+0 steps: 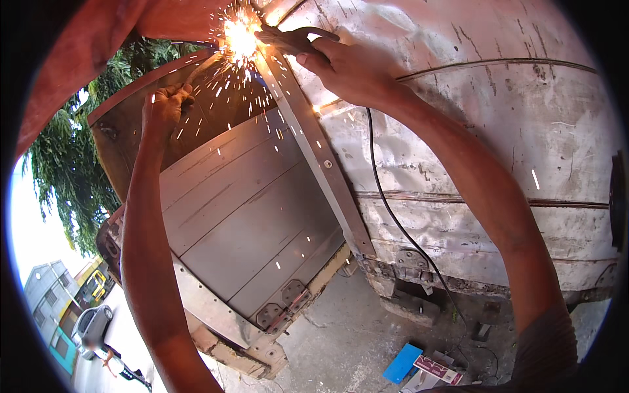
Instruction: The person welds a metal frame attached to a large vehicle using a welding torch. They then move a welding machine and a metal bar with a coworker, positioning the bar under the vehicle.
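Beneath the bright arc (241, 40) runs a long metal strip (303, 134), along the edge of a dented, bare-metal vehicle panel (452, 131). My right hand (341, 69) is wrapped round a dark welding electrode holder (288, 40), whose front end reaches the arc. A black cable (386, 203) hangs from below my right wrist. Left of the sparks, my left hand (171, 101) is closed with its fingers bunched, in front of a brown panel (216, 108). What those fingers hold, if anything, I cannot make out. Glare hides the exact contact point.
A grey ribbed panel (252, 209) with rusty hinges (282, 304) stands between my arms. Below, a blue flat box (402, 363) and a red-and-white carton (438, 369) lie on the concrete floor (334, 334). At left are a parked car (94, 327) and a person (114, 363).
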The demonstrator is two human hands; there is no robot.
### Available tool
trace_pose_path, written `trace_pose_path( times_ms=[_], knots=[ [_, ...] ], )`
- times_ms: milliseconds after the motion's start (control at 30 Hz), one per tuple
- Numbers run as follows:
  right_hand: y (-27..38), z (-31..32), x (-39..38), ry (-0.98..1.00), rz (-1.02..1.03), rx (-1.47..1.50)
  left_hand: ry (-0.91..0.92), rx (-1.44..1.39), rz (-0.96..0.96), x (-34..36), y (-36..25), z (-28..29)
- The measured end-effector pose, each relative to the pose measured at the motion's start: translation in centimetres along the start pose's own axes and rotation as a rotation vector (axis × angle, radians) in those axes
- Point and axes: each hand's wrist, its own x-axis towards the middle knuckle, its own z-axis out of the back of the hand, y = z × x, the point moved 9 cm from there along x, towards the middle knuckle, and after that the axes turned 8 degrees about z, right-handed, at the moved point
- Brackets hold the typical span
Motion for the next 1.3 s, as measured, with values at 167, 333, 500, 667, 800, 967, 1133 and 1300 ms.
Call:
trace_pose_path(
  times_ms=[167, 333, 500, 667, 800, 967, 1133, 1300],
  knots=[
    [-0.4, 0.0, -0.4, 0.054, -0.053, -0.017, 0.008, -0.061, -0.053, -1.3, -0.7, -0.6],
    [0.2, 0.4, 0.0, 0.042, -0.023, -0.059, -0.009, 0.063, -0.059, -0.5, -0.1, 0.3],
    [0.4, 0.7, 0.3, 0.057, -0.044, -0.074, -0.072, 0.153, 0.0, 0.4, -0.1, 1.1],
    [0.6, 0.6, 0.1, 0.094, -0.059, -0.044, -0.003, 0.033, -0.087, 0.9, 1.1, 0.3],
    [0.2, 1.1, 0.0, 0.088, -0.051, -0.057, -0.018, -0.014, -0.075, 0.4, 0.3, -0.3],
    [0.4, 0.1, 0.4, 0.08, -0.048, -0.019, -0.079, 0.214, 0.007, 1.7, 1.6, 2.0],
    [0.3, 0.3, 0.4, 0.07, -0.007, -0.045, -0.024, 0.012, 0.009, 0.6, 0.9, 0.2],
    [-0.5, -0.1, 0.6, 0.125, -0.11, -0.024, -0.057, 0.143, -0.011, 1.7, 1.3, 1.2]
  ],
)
